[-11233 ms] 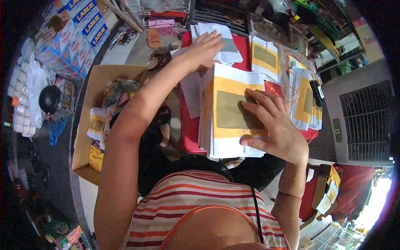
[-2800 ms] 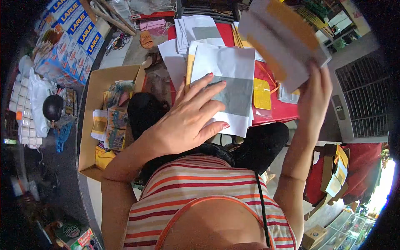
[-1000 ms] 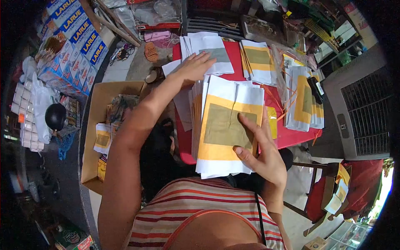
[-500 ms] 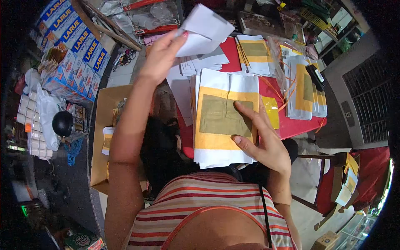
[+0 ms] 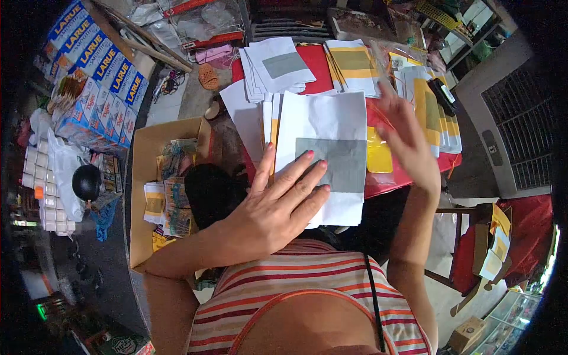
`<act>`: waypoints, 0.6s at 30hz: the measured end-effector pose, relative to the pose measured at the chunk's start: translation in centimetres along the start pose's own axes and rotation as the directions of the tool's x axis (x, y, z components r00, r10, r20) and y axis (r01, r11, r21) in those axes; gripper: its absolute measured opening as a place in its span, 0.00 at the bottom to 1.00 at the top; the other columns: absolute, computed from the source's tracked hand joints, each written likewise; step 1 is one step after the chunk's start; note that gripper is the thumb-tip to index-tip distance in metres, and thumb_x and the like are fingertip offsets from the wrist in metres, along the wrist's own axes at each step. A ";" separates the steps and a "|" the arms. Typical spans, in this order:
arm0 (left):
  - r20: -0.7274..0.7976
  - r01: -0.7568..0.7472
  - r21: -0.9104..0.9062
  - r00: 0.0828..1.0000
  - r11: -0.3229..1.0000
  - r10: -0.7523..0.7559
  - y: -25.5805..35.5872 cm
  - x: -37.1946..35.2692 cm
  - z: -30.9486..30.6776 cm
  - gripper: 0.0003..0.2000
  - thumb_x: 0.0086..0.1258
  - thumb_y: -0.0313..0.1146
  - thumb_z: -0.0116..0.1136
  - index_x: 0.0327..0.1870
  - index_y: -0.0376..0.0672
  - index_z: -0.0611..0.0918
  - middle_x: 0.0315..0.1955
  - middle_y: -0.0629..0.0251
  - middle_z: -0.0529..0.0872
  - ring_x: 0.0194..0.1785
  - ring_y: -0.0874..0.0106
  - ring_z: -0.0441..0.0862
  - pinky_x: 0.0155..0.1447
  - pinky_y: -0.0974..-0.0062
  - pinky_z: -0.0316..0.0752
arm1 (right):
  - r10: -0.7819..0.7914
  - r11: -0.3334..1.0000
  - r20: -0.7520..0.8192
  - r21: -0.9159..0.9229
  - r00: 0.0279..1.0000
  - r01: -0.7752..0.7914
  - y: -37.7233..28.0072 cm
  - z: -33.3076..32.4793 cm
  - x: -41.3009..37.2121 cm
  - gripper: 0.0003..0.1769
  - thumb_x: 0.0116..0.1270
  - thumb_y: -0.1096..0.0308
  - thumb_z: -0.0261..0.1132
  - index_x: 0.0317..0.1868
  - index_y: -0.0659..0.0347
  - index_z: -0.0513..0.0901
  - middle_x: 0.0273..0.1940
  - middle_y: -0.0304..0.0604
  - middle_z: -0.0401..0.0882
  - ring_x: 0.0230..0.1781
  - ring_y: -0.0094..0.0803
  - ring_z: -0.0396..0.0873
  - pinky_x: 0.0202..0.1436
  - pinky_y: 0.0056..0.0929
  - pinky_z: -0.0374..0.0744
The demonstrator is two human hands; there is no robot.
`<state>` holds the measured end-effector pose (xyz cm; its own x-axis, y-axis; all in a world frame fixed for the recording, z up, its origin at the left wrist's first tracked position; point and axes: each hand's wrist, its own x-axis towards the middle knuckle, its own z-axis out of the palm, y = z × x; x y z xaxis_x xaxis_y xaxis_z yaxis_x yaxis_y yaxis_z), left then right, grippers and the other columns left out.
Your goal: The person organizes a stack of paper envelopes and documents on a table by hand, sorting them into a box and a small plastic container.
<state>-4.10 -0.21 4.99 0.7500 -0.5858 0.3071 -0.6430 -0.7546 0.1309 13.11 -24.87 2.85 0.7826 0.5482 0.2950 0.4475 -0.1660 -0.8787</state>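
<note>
A stack of white paper pieces (image 5: 322, 121) stands in front of my body, its top piece white with a grey rectangle. My left hand (image 5: 284, 204) lies across the lower left of this stack, fingers spread, pressing on the paper. Raised to the right of the stack, my right hand (image 5: 411, 142) is blurred by motion; its thumb and fingers are apart and I see nothing in it. Below it on the red table (image 5: 387, 183) lies a yellow pad (image 5: 378, 151). Behind the stack sits a pile of white papers with a grey rectangle (image 5: 284, 65).
Orange-banded papers (image 5: 352, 59) lie at the back, and more papers (image 5: 426, 106) with a black object (image 5: 442, 96) at the right. On the left are a cardboard box (image 5: 142, 195) holding packets and several beer cartons (image 5: 97, 56). A chair (image 5: 467, 254) stands at the right.
My left hand has come down from the back pile onto the stack, without the folded white paper. My right hand has lifted off rightward. The stack's top piece is now white and grey, not orange-banded.
</note>
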 end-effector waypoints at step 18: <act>-0.033 0.169 -0.111 0.984 0.979 -0.173 0.9 -0.5 1.6 0.37 0.55 0.49 0.72 0.69 0.55 0.74 0.71 0.54 0.62 0.69 0.57 0.62 0.72 0.25 0.35 | -0.224 0.385 0.179 -0.887 0.958 0.256 13.9 1.1 8.3 0.25 0.68 0.61 0.61 0.65 0.51 0.72 0.53 0.55 0.82 0.53 0.50 0.82 0.59 0.52 0.73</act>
<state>-4.80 -1.10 3.51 0.8444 -0.4360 0.3111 -0.5205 -0.8051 0.2843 25.27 -21.70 -7.31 0.5716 0.7095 0.4122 0.7566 -0.6501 0.0698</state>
